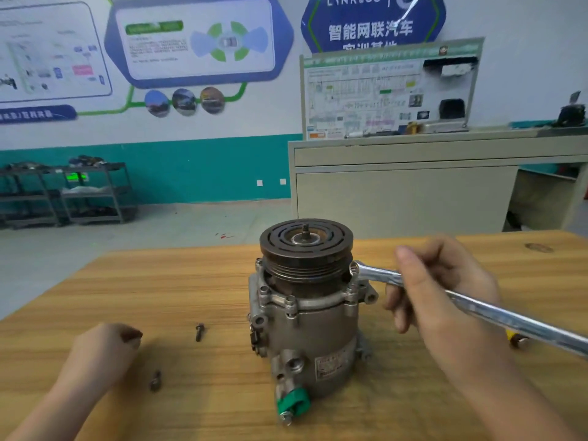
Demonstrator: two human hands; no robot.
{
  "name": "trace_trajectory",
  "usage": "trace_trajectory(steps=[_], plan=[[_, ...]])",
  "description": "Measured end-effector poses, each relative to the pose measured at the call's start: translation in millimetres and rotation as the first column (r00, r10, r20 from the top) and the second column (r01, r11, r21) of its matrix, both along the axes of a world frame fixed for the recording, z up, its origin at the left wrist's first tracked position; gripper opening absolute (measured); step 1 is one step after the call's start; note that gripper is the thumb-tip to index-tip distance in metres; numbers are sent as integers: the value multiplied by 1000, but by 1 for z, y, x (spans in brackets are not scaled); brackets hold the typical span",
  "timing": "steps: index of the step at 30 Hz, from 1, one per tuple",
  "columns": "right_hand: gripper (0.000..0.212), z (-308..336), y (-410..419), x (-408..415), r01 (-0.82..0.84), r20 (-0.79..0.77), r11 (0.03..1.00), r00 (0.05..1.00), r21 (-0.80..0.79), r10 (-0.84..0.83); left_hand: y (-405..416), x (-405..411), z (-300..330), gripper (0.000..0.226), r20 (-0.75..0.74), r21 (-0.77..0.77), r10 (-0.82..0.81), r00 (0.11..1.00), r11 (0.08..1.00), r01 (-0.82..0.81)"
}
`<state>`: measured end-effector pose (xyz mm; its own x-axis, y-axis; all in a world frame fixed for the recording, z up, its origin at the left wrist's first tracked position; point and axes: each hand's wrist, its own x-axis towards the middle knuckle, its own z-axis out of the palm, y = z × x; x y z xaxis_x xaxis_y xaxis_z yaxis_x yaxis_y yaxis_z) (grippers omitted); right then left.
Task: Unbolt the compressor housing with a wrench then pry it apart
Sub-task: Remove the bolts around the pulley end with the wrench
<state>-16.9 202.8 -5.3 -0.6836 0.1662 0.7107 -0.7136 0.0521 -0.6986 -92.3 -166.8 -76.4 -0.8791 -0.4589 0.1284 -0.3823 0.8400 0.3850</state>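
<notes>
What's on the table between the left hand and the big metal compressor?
In the head view, one loose bolt lies on the wooden table between the left hand and the compressor. A second bolt lies nearer, below the hand.

Blue wall sign [372, 23] — "LYNK&CO", "智能网联汽车"; other print illegible.

Automotive training workshop or classroom. Wall carries big car-tech posters [197, 39] and a blue Lynk&Co sign [370, 23] with Chinese text. A wiring-diagram demo board [388, 90] stands on a grey cabinet [404, 186]. Metal shelf carts [92, 192] with parts stand by the teal-banded wall. Concrete floor, wood-grain table [191, 281].
</notes>
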Motion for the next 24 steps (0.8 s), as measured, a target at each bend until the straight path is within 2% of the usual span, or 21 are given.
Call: trace_trajectory(steps=[4, 6, 7, 8, 9, 10, 12, 15, 16, 17, 18, 20, 21, 23, 24], plan=[[24, -2, 6, -4, 44, 6, 992, 999, 116, -45, -3, -5, -10, 25, 32, -42, -6, 999, 999, 8], [24, -1, 13, -5, 55, -15, 983, 998, 172, -54, 6, -4, -3, 43, 56, -139, 48, 997, 989, -40], [21, 1, 17, -5, 71, -41, 979, 997, 191, -65, 13, -2, 3, 55, -3, -143, 41, 999, 989, -41], [18, 2, 19, -4, 90, -79, 973, 994, 211, -75, 25, 3, 10, 65, -126, -87, -27, 992, 996, 16], [15, 4, 20, -4, 109, -124, 965, 989, 240, -81, 38, 10, 19, 71, -272, 7, -150, 950, 987, 158], [12, 5, 21, -3, 131, -172, 951, 981, 279, -84, 55, 17, 29, 75, -402, 102, -292, 868, 928, 359], [10, 6, 19, -1, 166, -263, 918, 962, 361, -71, 90, 31, 51, 83, -524, 226, -505, 686, 694, 683], [9, 5, 19, -3, 202, -337, 888, 940, 414, -57, 132, 34, 66, 110, -525, 305, -716, 459, 345, 888], [9, 4, 20, -4, 223, -353, 876, 933, 427, -66, 145, 34, 69, 107, -534, 307, -746, 397, 266, 914], [9, 4, 20, -4, 243, -365, 865, 928, 439, -75, 155, 33, 71, 100, -563, 289, -742, 364, 236, 928], [10, 4, 21, -5, 260, -375, 854, 923, 451, -83, 163, 33, 72, 93, -596, 259, -710, 374, 271, 927], [17, 4, 20, -6, 294, -386, 830, 917, 474, -104, 174, 35, 66, 94, -608, 191, -646, 461, 445, 875], [21, 4, 19, -6, 304, -378, 823, 918, 480, -118, 182, 39, 62, 101, -593, 141, -594, 544, 588, 796], [37, 3, 15, -8, 288, -318, 840, 936, 460, -147, 205, 54, 55, 117, -540, 61, -381, 751, 872, 486], [48, 1, 13, -8, 270, -277, 866, 947, 420, -161, 220, 64, 54, 122, -474, 83, -305, 826, 918, 387]])
